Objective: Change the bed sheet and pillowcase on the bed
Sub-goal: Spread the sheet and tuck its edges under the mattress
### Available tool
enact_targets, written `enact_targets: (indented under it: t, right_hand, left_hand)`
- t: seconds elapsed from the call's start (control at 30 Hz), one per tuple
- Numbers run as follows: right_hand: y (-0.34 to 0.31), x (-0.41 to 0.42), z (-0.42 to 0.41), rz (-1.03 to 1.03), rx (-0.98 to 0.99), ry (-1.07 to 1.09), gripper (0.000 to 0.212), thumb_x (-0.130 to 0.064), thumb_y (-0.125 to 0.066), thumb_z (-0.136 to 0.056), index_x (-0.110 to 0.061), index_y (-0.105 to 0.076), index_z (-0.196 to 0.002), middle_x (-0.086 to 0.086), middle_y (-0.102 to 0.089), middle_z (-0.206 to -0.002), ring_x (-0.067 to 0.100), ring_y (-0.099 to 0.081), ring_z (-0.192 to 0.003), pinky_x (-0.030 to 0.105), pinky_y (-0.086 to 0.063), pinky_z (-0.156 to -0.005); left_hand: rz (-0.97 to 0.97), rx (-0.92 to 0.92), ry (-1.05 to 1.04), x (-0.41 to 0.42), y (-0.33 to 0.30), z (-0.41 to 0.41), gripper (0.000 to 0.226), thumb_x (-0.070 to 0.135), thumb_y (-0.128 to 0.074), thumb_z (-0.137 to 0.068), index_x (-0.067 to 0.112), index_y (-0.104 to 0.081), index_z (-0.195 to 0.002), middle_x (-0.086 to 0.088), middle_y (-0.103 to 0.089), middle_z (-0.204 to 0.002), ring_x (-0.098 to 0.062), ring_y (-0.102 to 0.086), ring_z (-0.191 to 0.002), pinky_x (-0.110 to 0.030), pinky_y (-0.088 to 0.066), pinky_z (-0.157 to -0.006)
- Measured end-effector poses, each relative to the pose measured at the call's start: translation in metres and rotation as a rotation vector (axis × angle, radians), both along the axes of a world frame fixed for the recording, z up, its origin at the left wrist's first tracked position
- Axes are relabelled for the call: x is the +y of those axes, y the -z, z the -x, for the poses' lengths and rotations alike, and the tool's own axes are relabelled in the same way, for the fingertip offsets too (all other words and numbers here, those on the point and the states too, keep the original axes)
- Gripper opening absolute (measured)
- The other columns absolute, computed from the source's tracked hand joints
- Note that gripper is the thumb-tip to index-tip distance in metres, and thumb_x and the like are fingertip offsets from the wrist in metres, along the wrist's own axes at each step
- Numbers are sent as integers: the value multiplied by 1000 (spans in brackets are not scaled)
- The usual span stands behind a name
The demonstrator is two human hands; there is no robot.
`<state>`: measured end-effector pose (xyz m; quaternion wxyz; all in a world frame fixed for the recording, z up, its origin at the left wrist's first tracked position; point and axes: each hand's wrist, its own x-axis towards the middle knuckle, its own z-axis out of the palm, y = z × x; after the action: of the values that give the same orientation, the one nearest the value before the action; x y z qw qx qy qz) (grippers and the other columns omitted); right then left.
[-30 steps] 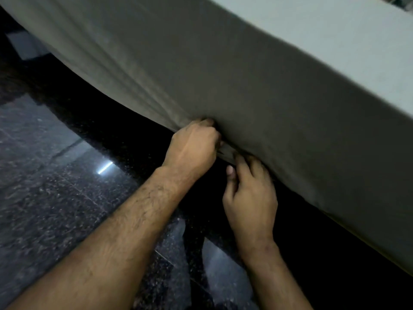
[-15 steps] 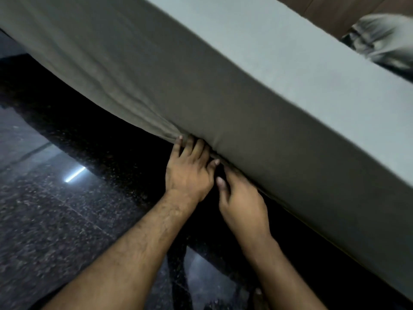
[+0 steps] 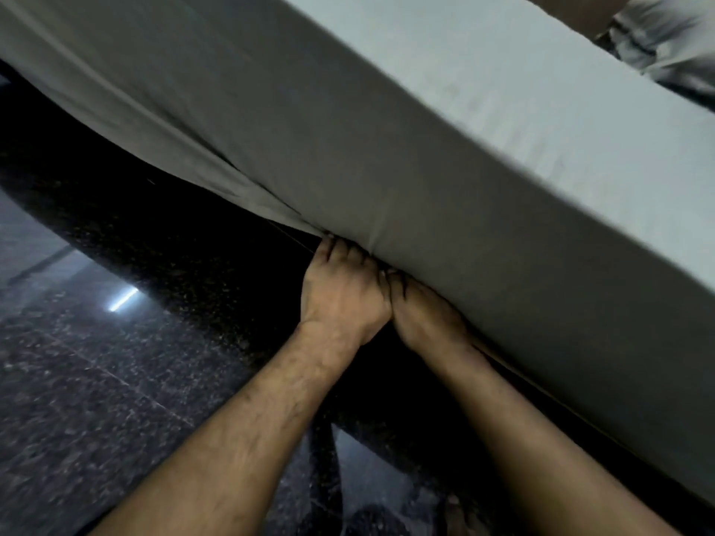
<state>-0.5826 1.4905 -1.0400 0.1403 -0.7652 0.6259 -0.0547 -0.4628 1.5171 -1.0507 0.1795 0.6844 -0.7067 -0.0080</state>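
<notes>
My left hand: my left hand (image 3: 342,294) is knuckles-up at the bottom edge of the bed, fingers pushed in under it. Whether they pinch the cloth or just press it in, I cannot tell; the tips are hidden.

My right hand: my right hand (image 3: 423,315) lies touching the left one, its fingers also slid out of sight under the same edge. How far it is curled I cannot tell either.

Sheet: the grey bed sheet (image 3: 387,148) runs over the top of the mattress and down its side. To the right of my hands it lies flat and tight. To the left it gathers into long folds that run down to my left fingertips and hang loose.

Pillow: a crumpled pale pillow (image 3: 673,40) shows at the far top right corner, blurred. I cannot tell whether its case is old or new.

Floor: the dark speckled stone floor (image 3: 96,381) is glossy and mirrors a streak of light.

Progress: I judge the sheet is spread and partly tucked. The loose stretch to the left is left to tuck in, and the pillowcase may be left as well.

Feel: thin, soft woven cloth over a firm, square-edged block.
</notes>
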Motion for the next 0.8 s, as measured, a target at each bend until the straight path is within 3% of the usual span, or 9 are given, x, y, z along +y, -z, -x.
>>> enact_targets:
  t: [0.07,0.17,0.27,0.4,0.53,0.63,0.8]
  right_hand:
    - [-1,4,0,23,78,31,55,-35,-21,-104,-13,-62,-134,12,-56,-144,32,-53,-133,41,-42,-111]
    - [0,-1,2,31,122,70,46,-30,-28,-106,-17,-60,-136,8,-52,-150,27,-47,-137,33,-32,-114]
    - [1,-5,1,64,121,-13,46,-26,-31,-106,-13,-55,-143,8,-45,-155,23,-37,-145,30,-20,-122]
    - [-8,-11,4,-76,98,-96,49,-32,-30,-107,-17,-45,-151,4,-35,-162,22,-28,-150,33,-14,-125]
    - [-21,-3,5,-127,91,-139,50,-33,-26,-110,-16,-40,-154,6,-32,-163,23,-26,-151,31,-15,-124]
    - [-22,12,2,-38,102,-138,59,-39,-18,-107,-12,-41,-154,11,-37,-160,26,-29,-151,33,-17,-125]
    - [-37,64,-18,-88,332,-20,53,-25,-49,-102,-5,-36,-149,20,-49,-146,36,-53,-129,39,-47,-102]
  left_hand:
    - [-68,-12,-39,-21,-7,-3,46,39,-38,-100,16,-73,-116,-7,-74,-115,-31,-62,-117,-41,-33,-111]
    - [-97,32,-118,-40,-9,-4,48,41,-39,-98,22,-63,-135,-4,-68,-130,-27,-55,-131,-39,-32,-111]
    - [-76,-70,-60,-39,-6,-11,49,45,-37,-98,23,-65,-133,-4,-68,-131,-28,-57,-129,-39,-39,-106]
    - [-135,-94,53,-30,-16,-27,45,42,-34,-106,20,-65,-130,-6,-65,-136,-28,-56,-129,-36,-39,-105]
    - [-162,-56,116,-9,-23,-39,41,40,-38,-105,22,-63,-133,-8,-64,-136,-30,-56,-128,-37,-42,-109]
    - [-150,9,125,10,-23,-49,33,37,-48,-99,28,-63,-128,0,-65,-131,-28,-63,-118,-41,-54,-94]
    - [-33,29,87,42,-26,-66,26,23,-50,-91,20,-68,-109,2,-69,-123,-22,-65,-114,-41,-57,-83]
